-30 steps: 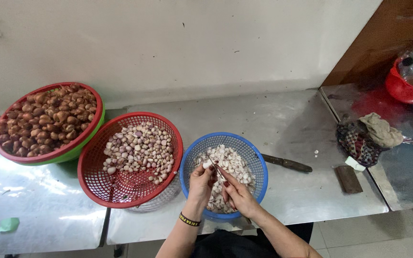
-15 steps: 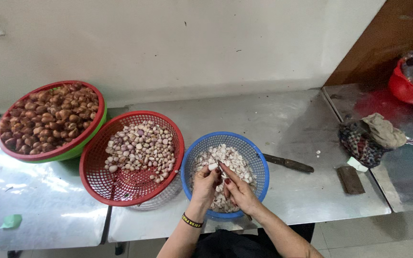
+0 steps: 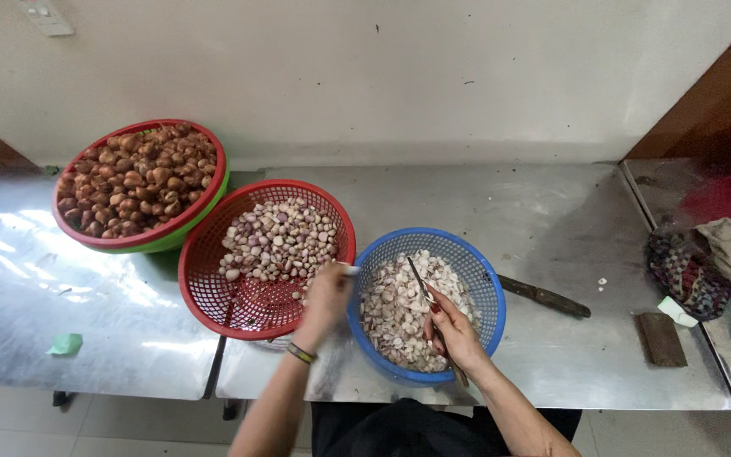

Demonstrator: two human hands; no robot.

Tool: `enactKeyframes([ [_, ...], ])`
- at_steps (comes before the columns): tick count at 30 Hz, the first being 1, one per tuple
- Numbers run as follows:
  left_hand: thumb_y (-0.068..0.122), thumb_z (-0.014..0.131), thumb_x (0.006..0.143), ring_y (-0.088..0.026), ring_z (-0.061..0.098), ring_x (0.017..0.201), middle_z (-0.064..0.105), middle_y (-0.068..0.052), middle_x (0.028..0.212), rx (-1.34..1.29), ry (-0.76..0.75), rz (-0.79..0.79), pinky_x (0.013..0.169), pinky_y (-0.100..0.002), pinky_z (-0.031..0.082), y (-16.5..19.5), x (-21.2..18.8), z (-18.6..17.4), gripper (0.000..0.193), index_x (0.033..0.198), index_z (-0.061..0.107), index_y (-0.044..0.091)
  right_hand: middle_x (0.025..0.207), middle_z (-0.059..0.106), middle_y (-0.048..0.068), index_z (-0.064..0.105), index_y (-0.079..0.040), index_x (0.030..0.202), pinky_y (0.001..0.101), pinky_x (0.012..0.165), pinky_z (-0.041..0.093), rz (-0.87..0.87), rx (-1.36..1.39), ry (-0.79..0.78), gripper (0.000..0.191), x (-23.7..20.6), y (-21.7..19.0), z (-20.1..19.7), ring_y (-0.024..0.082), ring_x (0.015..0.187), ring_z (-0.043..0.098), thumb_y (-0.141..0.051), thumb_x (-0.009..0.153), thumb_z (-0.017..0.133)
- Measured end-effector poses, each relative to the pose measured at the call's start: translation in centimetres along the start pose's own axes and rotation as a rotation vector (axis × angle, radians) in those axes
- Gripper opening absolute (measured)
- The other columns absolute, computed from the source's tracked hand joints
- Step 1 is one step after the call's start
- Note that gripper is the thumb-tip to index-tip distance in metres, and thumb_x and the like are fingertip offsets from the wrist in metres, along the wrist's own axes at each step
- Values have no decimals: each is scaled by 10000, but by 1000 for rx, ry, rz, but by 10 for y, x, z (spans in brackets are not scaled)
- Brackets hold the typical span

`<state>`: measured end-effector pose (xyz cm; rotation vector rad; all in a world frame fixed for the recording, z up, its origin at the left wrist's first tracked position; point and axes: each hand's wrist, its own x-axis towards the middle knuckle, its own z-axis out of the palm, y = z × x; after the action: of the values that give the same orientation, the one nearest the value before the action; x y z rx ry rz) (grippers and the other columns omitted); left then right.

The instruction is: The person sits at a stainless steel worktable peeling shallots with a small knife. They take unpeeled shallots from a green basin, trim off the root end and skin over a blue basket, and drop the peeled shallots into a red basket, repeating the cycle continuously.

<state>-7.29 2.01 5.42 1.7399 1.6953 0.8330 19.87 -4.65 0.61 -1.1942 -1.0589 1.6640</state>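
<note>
steel desk (image 3: 552, 220) made of sheets butted together, seams visible, glare on the left sheet, set against a plain pale wall (image 3: 365, 76); brown wood panel (image 3: 712, 93) at right corner, tiled floor below. left hand (image 3: 325, 298) sits over the gap between the red basket (image 3: 205, 288) and the blue basket (image 3: 484, 279), fingers closed on a small pale clove (image 3: 350, 270) at the blue rim; dark band on that wrist. right hand (image 3: 457, 334) over the blue basket, closed around a thin knife (image 3: 420, 283) with blade pointing up and away. blue basket holds pale peels and pieces, near desk front edge. red basket just left of it, touching, holds peeled pinkish bulbs. further left and back, a red basket in a green one (image 3: 196, 224) full of brown unpeeled bulbs. second knife (image 3: 545, 297) lies flat on desk right of blue basket. crumpled cloth (image 3: 704, 262) at far right, small dark block (image 3: 660, 338) near it, green scrap (image 3: 66, 344) on left sheet.
</note>
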Motion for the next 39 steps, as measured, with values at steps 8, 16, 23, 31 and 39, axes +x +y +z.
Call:
enactKeyframes([
  [8, 64, 511, 918, -396, 705, 914, 706, -212, 1017, 651, -137, 83, 770, -490, 585, -74, 29, -50, 199, 1043, 664, 34, 738, 586, 58, 337, -59, 1570, 253, 460, 420, 19, -3, 11, 542, -1, 3, 3, 91, 493, 446, -283, 1079, 386],
  [16, 65, 686, 785, -388, 699, 917, 714, -235, 980, 551, -161, 41, 767, -466, 578, -64, 26, -61, 366, 1150, 665, 44, 741, 596, 49, 300, -144, 1610, 243, 448, 426, -41, -49, 9, 557, -3, 3, 0, 87, 476, 447, -268, 1069, 346],
  [23, 161, 673, 917, -110, 665, 817, 738, -47, 984, -631, -375, -392, 771, -254, 584, -15, 13, -23, 192, 1087, 715, 81, 778, 609, 10, 260, -231, 1606, 269, 447, 441, 66, -211, 17, 573, -9, 4, 19, 88, 514, 473, -280, 1045, 367],
  [31, 124, 696, 981, -80, 553, 629, 652, 0, 760, -1291, -371, -149, 558, -230, 444, -2, -25, 79, 164, 1098, 714, 11, 690, 563, -7, 300, -224, 1629, 282, 571, 485, -202, -520, -43, 598, -30, -23, 36, 94, 590, 528, -355, 1055, 406],
  [39, 90, 708, 954, -81, 544, 591, 659, -9, 741, -1247, -328, -139, 531, -241, 434, 9, -38, 89, 144, 1063, 724, -2, 680, 568, 63, 326, -245, 1619, 324, 615, 486, -137, -631, 40, 604, -39, -37, 37, 145, 595, 528, -369, 1037, 430],
])
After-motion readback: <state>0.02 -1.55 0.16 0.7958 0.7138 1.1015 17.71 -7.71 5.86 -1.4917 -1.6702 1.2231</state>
